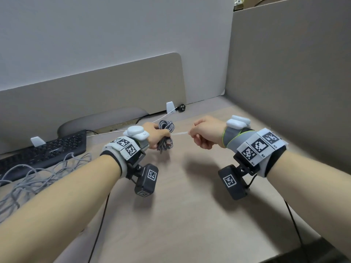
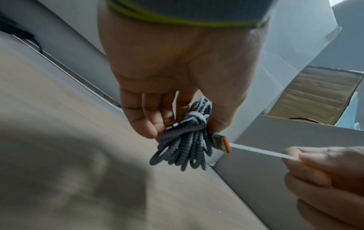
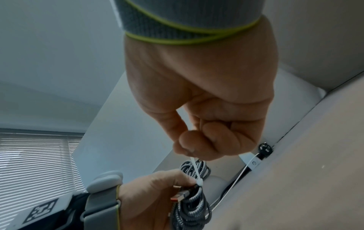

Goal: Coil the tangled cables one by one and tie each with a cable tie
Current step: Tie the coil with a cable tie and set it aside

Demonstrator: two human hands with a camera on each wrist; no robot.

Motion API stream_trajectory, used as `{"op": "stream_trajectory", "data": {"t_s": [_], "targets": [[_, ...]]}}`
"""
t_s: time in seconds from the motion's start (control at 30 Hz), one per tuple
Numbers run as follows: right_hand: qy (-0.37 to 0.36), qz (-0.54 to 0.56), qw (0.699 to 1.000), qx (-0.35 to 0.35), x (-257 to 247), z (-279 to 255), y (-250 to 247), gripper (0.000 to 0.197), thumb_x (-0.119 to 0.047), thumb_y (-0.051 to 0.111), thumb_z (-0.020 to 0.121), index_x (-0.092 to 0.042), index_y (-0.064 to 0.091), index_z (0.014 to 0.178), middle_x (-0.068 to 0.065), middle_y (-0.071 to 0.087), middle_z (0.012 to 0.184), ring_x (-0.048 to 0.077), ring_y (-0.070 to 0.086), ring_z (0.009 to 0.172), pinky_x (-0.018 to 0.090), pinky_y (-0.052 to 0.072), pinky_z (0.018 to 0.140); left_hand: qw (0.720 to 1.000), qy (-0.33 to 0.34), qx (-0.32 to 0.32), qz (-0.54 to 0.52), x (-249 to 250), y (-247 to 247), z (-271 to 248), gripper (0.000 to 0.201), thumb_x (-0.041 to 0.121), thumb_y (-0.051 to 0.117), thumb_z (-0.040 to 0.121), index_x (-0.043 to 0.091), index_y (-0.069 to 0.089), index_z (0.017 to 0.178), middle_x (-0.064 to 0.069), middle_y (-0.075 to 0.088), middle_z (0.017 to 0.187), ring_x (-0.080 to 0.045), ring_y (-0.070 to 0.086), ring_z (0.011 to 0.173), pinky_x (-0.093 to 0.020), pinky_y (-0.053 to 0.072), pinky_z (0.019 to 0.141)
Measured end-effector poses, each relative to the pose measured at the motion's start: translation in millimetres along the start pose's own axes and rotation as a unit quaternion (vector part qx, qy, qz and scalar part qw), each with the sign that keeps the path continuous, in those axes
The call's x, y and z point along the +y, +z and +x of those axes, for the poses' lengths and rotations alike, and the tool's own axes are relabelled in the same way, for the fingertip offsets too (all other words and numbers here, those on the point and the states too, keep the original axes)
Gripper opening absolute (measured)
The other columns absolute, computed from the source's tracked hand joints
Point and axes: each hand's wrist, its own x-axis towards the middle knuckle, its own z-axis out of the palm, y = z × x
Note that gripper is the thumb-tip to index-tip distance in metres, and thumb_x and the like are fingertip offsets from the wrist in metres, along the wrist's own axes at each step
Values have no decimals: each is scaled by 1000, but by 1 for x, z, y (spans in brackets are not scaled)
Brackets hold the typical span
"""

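Above the desk the left hand gripped the coiled cable (loops hanging lengthwise downward), while the right hand pinched the cable tie, its tail stretched sideways between them

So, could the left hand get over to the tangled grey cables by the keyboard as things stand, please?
Probably not yet: the left hand grips the coiled cable while the right hand pulls the cable tie. The tangled grey cables lie unobstructed beside the left forearm.
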Motion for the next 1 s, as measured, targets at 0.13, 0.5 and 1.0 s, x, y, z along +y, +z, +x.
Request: {"op": "stream_trajectory", "data": {"t_s": [0.13, 0.5, 1.0], "targets": [[16, 3, 1000, 26, 7, 8, -27, 18, -5, 50, 85, -8, 50, 68, 9, 50, 48, 20, 40, 43, 21, 30, 43, 999, -5, -17, 27, 15, 24, 16, 10, 21, 71, 79, 14, 66, 81, -8, 67, 73, -21, 62, 61, -40, 60, 69], [66, 45, 994, 76, 35, 28, -81, 16, -6, 49, 88, -11, 46, 73, 9, 48, 56, 17, 37, 42, 18, 27, 41, 997, 4, -63, 53, 58, 83, 56, 19, 22, 74, 84, 8, 62, 77, -9, 65, 69, -26, 66, 60, -40, 60, 52], [73, 42, 995, 59, 45, 32, -92, 16, -19, 49, 96, -10, 54, 84, 7, 53, 59, 20, 43, 45, 22, 32, 44, 994, -44, -88, -37, 58, 92, 71, 20, 25, 61, 96, 9, 52, 89, -7, 59, 76, -17, 55, 54, -29, 48, 57]]}}
